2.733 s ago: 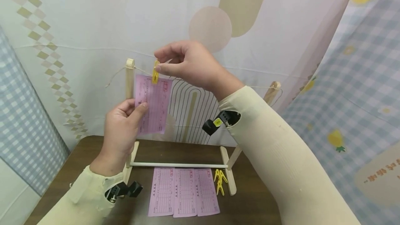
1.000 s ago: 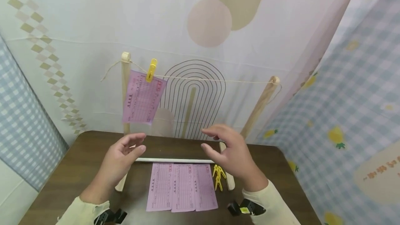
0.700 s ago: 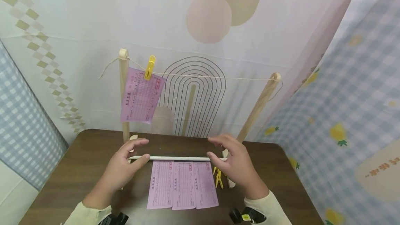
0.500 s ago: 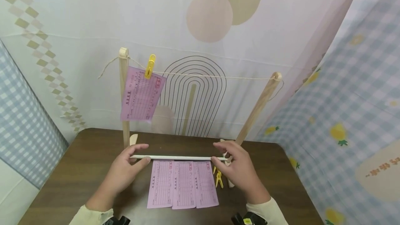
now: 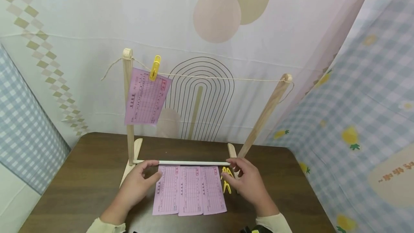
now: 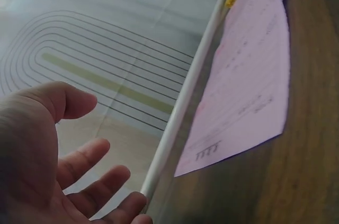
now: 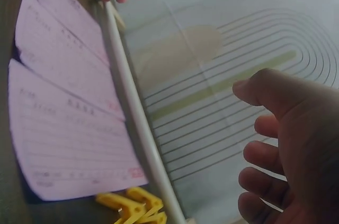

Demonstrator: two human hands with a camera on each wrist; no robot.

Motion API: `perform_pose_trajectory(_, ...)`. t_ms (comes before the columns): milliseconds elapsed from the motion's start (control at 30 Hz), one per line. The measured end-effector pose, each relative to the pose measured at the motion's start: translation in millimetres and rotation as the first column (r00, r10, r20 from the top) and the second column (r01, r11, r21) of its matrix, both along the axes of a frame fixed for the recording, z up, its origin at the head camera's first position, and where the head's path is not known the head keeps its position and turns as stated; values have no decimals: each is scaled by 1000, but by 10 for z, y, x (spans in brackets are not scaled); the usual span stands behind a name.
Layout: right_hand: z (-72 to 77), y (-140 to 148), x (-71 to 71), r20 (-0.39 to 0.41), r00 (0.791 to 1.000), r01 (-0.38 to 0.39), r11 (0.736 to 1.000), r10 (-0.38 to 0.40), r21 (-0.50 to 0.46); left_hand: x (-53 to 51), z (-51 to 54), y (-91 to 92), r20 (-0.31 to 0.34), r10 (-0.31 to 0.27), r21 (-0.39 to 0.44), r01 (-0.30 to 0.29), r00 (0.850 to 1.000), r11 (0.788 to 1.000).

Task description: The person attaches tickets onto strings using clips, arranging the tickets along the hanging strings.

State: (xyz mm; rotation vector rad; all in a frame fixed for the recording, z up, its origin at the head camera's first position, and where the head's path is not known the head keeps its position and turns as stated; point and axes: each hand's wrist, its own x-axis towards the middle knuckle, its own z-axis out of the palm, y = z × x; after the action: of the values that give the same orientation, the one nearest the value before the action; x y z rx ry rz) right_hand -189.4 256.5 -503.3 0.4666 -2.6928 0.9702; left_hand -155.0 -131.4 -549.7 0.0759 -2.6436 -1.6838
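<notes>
My left hand [image 5: 136,184] hovers at the left edge of three overlapping pink paper slips [image 5: 190,191] on the table, its thumb near the leftmost slip. In the left wrist view its fingers are relaxed and hold nothing. My right hand [image 5: 247,184] is beside several yellow clothespins [image 5: 227,187], its thumb close to them and its fingers loosely bent around nothing. Another pink slip [image 5: 147,98] hangs tilted from a string [image 5: 207,77], with a yellow clothespin [image 5: 155,68] clipped over its top edge. Whether either hand touches anything is hard to tell.
The string runs between a left wooden post [image 5: 130,143] and a right wooden post [image 5: 265,116]. A white rod [image 5: 194,163] joins their feet just behind the slips. Patterned cloth [image 5: 97,21] hangs behind the brown table [image 5: 77,175], with checked cloth [image 5: 343,110] at the right.
Earlier, the left hand held the hanging slip while the right hand pinched its clothespin on the string. Both let go and came down to the table, most recently drawing nearer the slips and loose clothespins.
</notes>
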Motion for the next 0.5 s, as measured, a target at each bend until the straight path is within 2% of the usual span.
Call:
perform_pose_trajectory(200,-217,74,21,77,995,61,998,-59,-23,10,-92,43,21,11,-93,-9,1000,996)
perform_pose_trajectory(367,-350,134,34,135,986,103,994,-98,-27,0,-178,60,1,17,-120,-17,1000,993)
perform_pose_trajectory(500,-450,174,38,147,981,133,991,-128,-25,-14,-238,78,-19,24,-161,-27,1000,987)
